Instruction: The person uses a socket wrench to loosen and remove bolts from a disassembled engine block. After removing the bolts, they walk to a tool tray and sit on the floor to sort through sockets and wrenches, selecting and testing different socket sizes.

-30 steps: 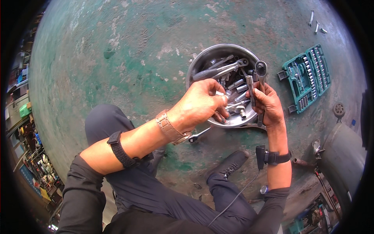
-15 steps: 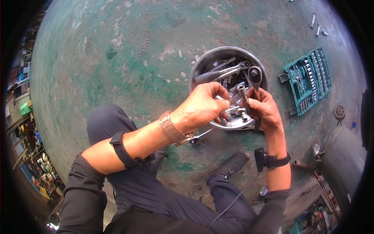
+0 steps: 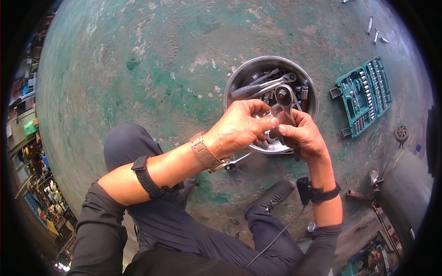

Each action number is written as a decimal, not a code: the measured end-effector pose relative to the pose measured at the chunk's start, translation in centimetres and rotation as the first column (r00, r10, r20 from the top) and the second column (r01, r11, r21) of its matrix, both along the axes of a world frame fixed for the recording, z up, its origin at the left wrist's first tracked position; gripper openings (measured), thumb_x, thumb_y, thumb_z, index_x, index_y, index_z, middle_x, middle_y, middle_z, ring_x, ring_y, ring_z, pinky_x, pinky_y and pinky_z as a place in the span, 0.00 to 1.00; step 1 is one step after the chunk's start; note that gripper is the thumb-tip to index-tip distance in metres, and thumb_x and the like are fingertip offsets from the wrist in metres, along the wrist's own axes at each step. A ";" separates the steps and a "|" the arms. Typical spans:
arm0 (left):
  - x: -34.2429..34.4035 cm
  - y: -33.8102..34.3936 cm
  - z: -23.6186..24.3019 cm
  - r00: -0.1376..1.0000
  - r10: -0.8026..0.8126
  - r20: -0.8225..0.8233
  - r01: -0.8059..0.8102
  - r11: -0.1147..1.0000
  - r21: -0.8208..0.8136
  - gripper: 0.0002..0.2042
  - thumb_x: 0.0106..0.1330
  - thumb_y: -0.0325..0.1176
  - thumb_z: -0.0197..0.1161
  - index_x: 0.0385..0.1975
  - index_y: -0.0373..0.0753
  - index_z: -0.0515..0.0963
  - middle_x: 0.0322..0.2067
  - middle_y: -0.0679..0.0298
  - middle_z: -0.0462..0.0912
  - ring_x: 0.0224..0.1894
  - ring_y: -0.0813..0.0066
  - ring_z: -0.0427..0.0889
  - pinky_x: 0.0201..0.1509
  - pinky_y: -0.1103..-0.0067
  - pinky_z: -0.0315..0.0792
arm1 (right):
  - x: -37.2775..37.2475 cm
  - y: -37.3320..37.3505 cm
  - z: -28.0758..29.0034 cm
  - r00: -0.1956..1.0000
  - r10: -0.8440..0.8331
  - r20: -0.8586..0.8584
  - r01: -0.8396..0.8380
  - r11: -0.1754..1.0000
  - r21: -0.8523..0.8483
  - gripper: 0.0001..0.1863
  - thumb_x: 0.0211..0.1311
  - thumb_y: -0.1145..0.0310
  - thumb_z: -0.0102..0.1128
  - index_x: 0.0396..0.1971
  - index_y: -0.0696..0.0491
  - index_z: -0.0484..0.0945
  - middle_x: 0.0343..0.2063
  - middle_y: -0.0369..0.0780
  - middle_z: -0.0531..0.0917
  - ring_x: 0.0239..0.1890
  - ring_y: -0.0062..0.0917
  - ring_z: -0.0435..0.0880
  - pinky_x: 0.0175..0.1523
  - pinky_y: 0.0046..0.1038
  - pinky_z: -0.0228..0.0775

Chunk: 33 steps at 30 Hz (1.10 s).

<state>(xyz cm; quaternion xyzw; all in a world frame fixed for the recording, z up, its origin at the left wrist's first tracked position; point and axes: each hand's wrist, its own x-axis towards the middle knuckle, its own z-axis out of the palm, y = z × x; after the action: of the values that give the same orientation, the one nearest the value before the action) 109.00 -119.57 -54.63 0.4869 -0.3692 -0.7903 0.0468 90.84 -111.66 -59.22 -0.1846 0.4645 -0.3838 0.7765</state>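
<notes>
My right hand (image 3: pixel 306 134) is closed round a ratchet wrench (image 3: pixel 284 95), its round head pointing up and away over a metal bowl (image 3: pixel 248 64). The handle's end sticks out below the palm. My left hand (image 3: pixel 241 126) meets it from the left, thumb and fingers curled together in a pinch against the right thumb. Whatever lies between the left fingertips is hidden. In the bowl lie several ratchets and sockets; one long-handled ratchet (image 3: pixel 248 89) rests at its left side, and a shiny socket (image 3: pixel 304 91) stands at the right wall.
A ratchet (image 3: pixel 235 163) lies on the floor just below the bowl. To the right is an open green socket case (image 3: pixel 357 99). Beyond it are several loose wrenches (image 3: pixel 369 25). A grey cylindrical tank (image 3: pixel 407 188) and a small wheel (image 3: pixel 401 133) stand lower right.
My right hand has swung the ratchet leftward, its head now nearer the bowl's middle and close to my left fingers. The socket seen beside its handle is no longer visible. My left hand barely moved.
</notes>
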 end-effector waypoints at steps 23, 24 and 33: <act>0.6 0.4 0.3 0.994 -0.105 0.025 0.106 0.993 -0.053 0.13 0.60 0.31 0.67 0.39 0.29 0.76 0.26 0.65 0.79 0.23 0.81 0.76 0.25 0.83 0.70 | -1.3 -1.3 -9.2 0.299 -0.091 -0.950 -0.116 0.985 -0.131 0.11 0.52 0.66 0.64 0.33 0.56 0.82 0.20 0.44 0.81 0.22 0.24 0.80 0.31 0.30 0.70; 0.7 0.4 0.4 0.995 -0.100 0.019 0.101 0.994 -0.052 0.13 0.59 0.31 0.67 0.39 0.29 0.76 0.26 0.65 0.79 0.23 0.81 0.76 0.25 0.83 0.70 | -1.2 -1.4 -9.3 0.226 -0.077 -0.971 -0.150 0.982 -0.113 0.11 0.52 0.64 0.64 0.33 0.55 0.82 0.21 0.45 0.82 0.24 0.30 0.81 0.32 0.32 0.71; 1.0 0.3 0.6 0.997 -0.079 0.023 0.079 0.996 -0.029 0.12 0.57 0.27 0.68 0.36 0.28 0.77 0.25 0.64 0.79 0.26 0.84 0.76 0.27 0.84 0.70 | -0.4 -1.6 -9.7 -0.204 0.079 -0.976 -0.294 0.946 0.138 0.10 0.52 0.61 0.61 0.31 0.49 0.82 0.25 0.50 0.82 0.31 0.48 0.82 0.39 0.45 0.73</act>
<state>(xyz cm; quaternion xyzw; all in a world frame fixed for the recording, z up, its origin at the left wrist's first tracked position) 109.98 -119.30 -53.99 0.4797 -0.4002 -0.7806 0.0188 90.49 -113.21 -68.89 -0.5318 0.8279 -0.0174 0.1772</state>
